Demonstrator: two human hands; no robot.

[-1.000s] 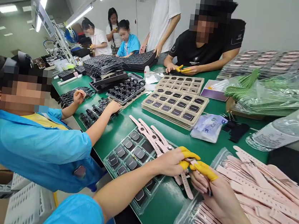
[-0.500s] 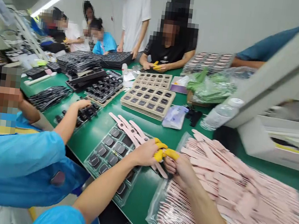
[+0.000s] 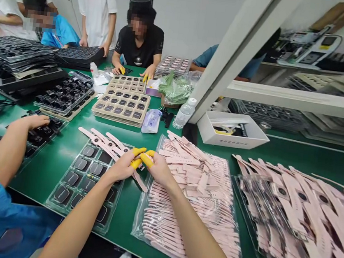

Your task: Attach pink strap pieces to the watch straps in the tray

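My left hand and my right hand meet fingertip to fingertip, yellow covers on several fingers. Both are closed in a pinch; whatever small thing sits between them is hidden by the fingers. Just beneath, a pink watch strap slants down to the right; I cannot tell whether it is held. Watches with pink straps lie across the far end of a clear plastic tray, which holds dark square watch faces. By my right hand, a clear bag is heaped with pink straps.
Strapped watches are piled on trays at right. Beyond my hands stand beige trays, a water bottle and a white box beside a slanted post. A co-worker's arm reaches over black parts at left.
My view has swung to the right, bringing the white box and the right-hand watch pile into sight. My hands remain pressed together. The black-shirted co-worker's hands have moved apart onto a beige tray.
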